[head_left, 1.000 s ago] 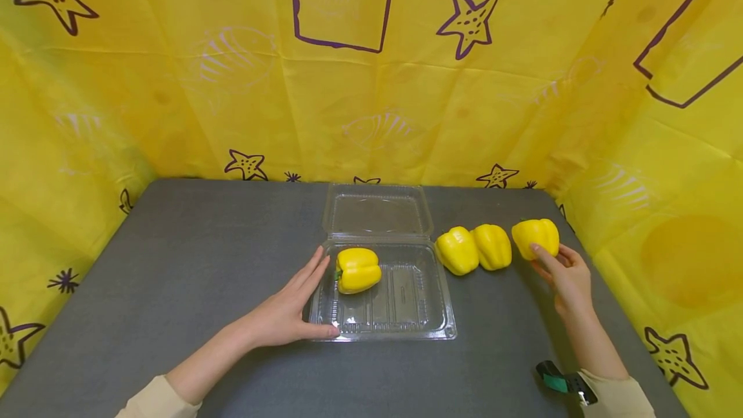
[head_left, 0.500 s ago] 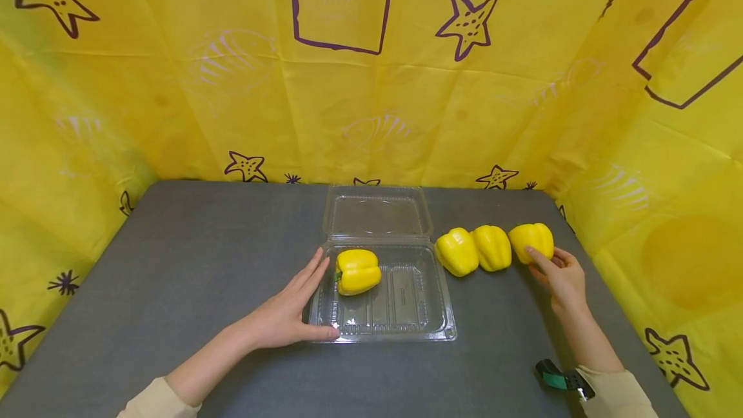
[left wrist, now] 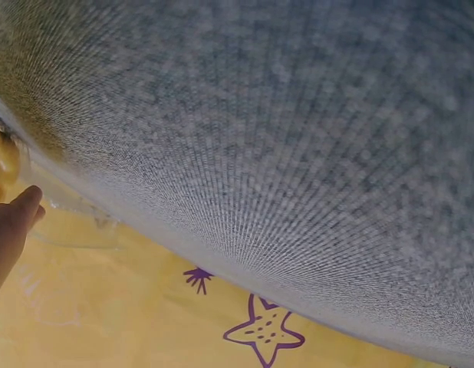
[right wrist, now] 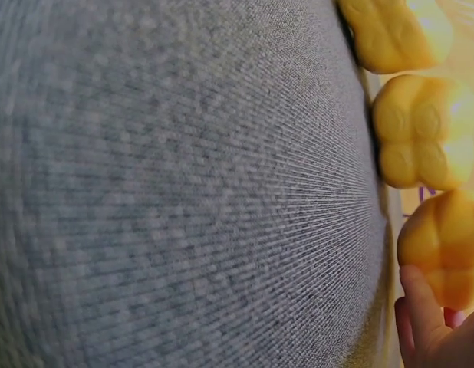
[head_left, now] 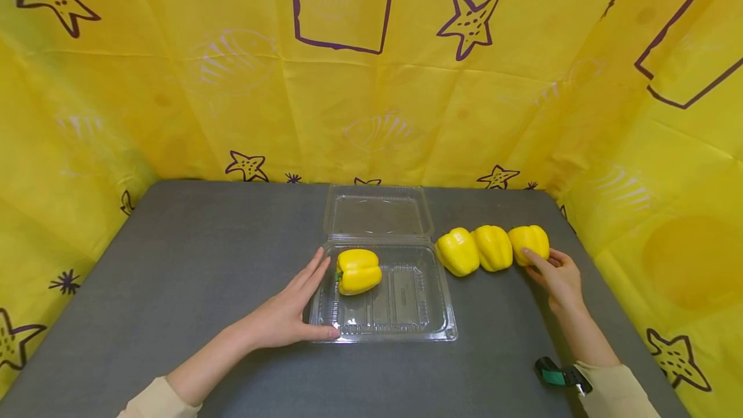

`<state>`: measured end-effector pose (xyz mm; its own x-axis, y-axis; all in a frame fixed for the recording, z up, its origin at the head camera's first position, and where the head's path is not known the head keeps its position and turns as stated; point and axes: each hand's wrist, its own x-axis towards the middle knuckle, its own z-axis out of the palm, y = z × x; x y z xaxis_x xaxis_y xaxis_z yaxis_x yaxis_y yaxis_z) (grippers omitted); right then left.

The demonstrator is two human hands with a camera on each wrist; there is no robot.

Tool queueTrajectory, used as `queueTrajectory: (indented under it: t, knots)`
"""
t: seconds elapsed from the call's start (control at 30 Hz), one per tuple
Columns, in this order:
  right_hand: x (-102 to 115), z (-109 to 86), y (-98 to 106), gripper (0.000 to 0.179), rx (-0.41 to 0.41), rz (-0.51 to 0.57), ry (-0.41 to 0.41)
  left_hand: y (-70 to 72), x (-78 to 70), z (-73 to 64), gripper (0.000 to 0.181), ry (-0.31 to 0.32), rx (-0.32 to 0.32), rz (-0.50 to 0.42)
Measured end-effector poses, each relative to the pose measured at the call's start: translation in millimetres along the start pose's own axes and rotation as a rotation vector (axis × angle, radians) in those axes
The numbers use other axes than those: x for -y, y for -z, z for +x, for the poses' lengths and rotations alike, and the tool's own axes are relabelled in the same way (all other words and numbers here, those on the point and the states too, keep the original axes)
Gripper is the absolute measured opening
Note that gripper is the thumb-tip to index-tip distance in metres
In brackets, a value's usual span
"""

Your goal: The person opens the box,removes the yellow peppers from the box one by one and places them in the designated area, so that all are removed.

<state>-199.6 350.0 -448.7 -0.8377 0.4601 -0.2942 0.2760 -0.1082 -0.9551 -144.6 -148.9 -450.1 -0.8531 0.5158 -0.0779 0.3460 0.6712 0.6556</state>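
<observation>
My right hand grips a yellow bell pepper at the right end of a row, thumb on its near side. Two more yellow bell peppers, a middle pepper and a left pepper, lie beside it. In the right wrist view the gripped pepper is lowest of the three. Straight fingers and thumb of my left hand rest spread along the left edge of the clear plastic clamshell box. Inside that box, on the left, another yellow bell pepper lies on its side, stem toward my left hand.
The clamshell's transparent lid lies folded back toward the rear of the grey table. Yellow cloth with sea drawings hangs behind and along both sides. A dark strap is at the right wrist.
My right hand has brought its bell pepper left and slightly nearer, up beside the middle one. My left hand and the box have stayed in place.
</observation>
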Motion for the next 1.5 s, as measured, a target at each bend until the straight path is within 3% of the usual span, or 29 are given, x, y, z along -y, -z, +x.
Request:
queueTrajectory:
  t: [0.47,1.1,1.33,1.5]
  knots:
    - [-2.2,-0.8,-0.7,0.067,0.015,-0.061,-0.005,0.3,-0.4,0.7,0.122,-0.001,0.008,-0.002]
    - [-3.7,0.5,-0.6,0.064,0.033,-0.087,-0.007,-1.2,1.8,0.2,0.122,-0.01,0.0,0.008]
    - [-4.7,0.6,-1.5,0.088,0.056,-0.17,-0.015,-1.0,1.6,-0.3,0.123,-0.007,-0.005,0.013]
    - [-4.4,-0.2,-1.5,0.094,0.072,-0.208,-0.012,-0.6,1.2,-0.5,0.123,-0.009,-0.006,0.014]
